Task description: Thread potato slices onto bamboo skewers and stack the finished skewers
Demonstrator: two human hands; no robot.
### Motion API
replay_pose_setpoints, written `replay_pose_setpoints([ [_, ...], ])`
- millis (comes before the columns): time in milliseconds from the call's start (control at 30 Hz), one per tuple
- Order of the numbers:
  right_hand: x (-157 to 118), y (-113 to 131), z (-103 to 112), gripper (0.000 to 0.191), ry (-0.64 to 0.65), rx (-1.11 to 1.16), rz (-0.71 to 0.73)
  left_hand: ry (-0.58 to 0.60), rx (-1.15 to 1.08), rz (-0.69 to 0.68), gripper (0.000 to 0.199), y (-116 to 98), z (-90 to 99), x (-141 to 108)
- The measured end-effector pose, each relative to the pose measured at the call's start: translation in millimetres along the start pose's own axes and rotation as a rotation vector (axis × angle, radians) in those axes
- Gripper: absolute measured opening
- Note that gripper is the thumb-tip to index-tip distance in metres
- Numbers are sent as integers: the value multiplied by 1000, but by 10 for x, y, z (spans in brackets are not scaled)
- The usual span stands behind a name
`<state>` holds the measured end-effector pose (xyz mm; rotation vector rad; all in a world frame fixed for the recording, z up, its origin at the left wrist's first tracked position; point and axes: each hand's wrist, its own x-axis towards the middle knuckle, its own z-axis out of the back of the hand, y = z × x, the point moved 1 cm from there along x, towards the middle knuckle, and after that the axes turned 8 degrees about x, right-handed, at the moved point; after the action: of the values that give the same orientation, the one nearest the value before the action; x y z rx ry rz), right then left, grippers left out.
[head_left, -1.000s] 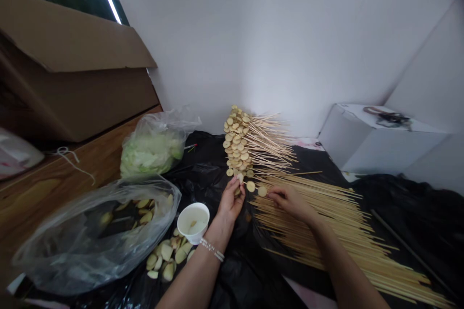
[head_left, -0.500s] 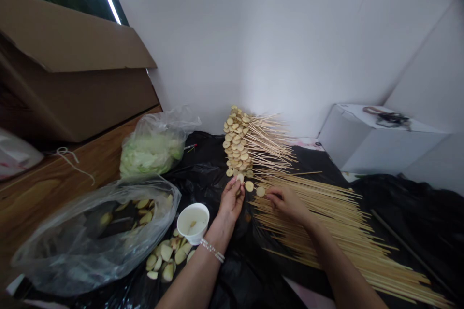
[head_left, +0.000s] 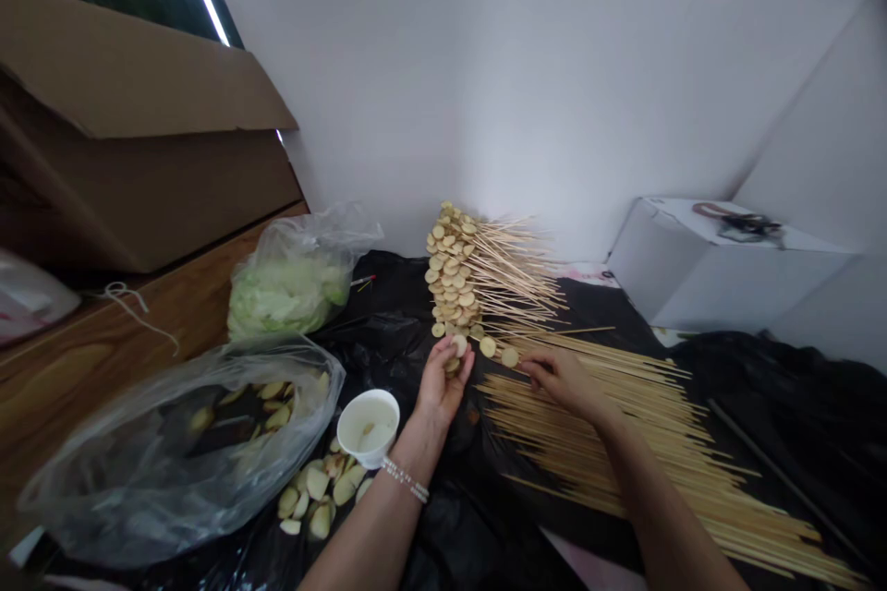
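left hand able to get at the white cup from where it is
Probably yes: the left hand sits just beside the white cup with nothing standing between them, though its fingers are up at the skewered round slices.

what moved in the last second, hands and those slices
The right hand shifted slightly right, and the two round slices beside it moved right and a little up. Nothing was clearly taken or let go. The left hand barely moved; the white cup and loose skewers stayed put.

And there they are: thin, pale round potato slices [head_left: 488,347] strung along a bamboo skewer [head_left: 499,353] at centre, a fanned bundle of loaded skewers [head_left: 513,272] just behind at twelve o'clock, bare skewers [head_left: 610,429] lying side by side at four o'clock!
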<state>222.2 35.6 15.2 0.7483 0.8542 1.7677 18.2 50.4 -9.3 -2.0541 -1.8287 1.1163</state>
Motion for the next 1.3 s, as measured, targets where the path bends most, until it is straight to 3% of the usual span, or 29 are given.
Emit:
replay_pose_setpoints([
  [200,-2,32,-62,32,6,-14,52,52,40,7,32,12,-19,-22],
  [367,-10,33,-83,33,30,-25,57,43,-23,50,20,9,-5,14],
  [600,0,-1,-26,33,-4,-7,29,14,-64,129,20,7,32,39],
  [867,-14,75,-87,33,18,-25,63,24,-30,70,19,38,37,55],
  [1300,-18,61,-52,30,8,-54,74,4,-52,82,16,14,52,74],
])
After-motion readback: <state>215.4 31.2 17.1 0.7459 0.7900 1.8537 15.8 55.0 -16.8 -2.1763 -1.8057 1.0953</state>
